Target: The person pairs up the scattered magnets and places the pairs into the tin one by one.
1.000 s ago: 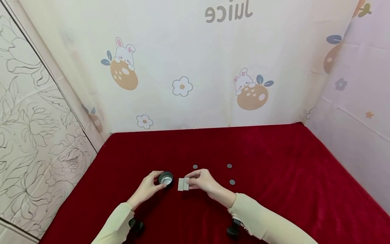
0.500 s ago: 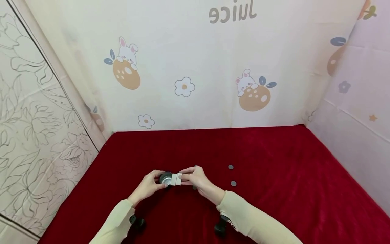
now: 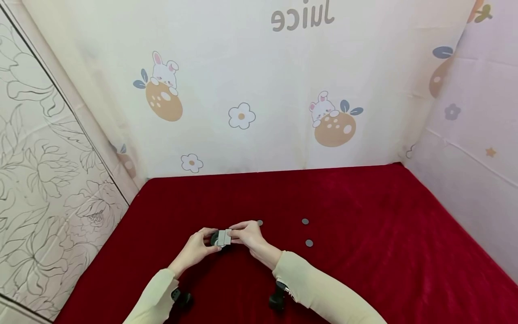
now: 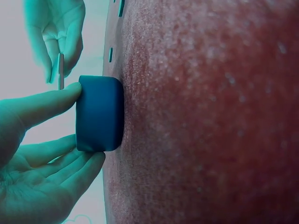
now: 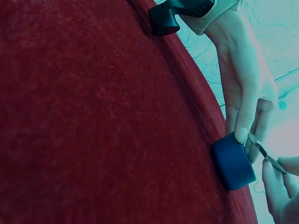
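Observation:
My left hand (image 3: 195,250) holds a small round dark cup (image 4: 99,114) by its side, thumb and fingers on opposite sides; its shiny inside is mostly covered in the head view. The cup stands upright on the red cloth. With its fingertips, my right hand (image 3: 252,237) pinches a flat pale rectangular piece (image 3: 222,237) with a line across it. From the head, the piece overlaps the cup's mouth; in the right wrist view, the thin piece (image 5: 267,155) is seen edge-on near the rim of the cup (image 5: 233,163).
Grey discs lie on the red cloth (image 3: 348,207): one disc (image 3: 260,222) just beyond my right hand, another disc (image 3: 305,221) farther right, and a third disc (image 3: 309,243) nearer me. A printed curtain (image 3: 275,81) hangs behind the table.
My right hand has moved left with the pale piece, from beside the cup to over its mouth. The left hand and the cup have stayed in place.

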Demonstrator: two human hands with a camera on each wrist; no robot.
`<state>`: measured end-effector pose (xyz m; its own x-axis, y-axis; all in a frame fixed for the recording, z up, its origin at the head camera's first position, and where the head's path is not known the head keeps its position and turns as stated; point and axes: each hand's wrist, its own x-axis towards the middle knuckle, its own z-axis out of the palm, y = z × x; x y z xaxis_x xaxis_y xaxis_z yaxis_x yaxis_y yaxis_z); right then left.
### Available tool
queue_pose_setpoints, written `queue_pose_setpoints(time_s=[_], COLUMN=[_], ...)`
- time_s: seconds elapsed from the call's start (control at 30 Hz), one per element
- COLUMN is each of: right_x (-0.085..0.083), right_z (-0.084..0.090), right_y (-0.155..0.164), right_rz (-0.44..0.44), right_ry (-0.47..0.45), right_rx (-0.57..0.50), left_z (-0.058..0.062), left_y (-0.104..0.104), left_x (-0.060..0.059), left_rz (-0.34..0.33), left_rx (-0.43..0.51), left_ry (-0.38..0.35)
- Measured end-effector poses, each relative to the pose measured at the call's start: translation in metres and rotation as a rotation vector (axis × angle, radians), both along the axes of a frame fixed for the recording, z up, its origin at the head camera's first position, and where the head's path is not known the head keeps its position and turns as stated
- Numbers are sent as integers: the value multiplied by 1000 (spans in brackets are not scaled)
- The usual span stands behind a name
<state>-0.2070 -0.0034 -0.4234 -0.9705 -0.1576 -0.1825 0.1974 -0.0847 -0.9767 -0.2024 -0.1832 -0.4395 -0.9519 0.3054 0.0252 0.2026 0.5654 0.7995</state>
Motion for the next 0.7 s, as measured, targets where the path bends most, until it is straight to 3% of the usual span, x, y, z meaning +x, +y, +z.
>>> queue_pose_setpoints(time_s=[0.47,0.7], right_x=[-8,-8], right_z=[-7,-9], right_y=[-11,-14], right_rz=[-55,-27], right_ry=[42,135], right_rx=[77,187], left_z=[-1,-2], left_y=[1,1], left_x=[-2,-1], left_rz=[32,28], left_rx=[-18,-12], left_ry=[-14,-7])
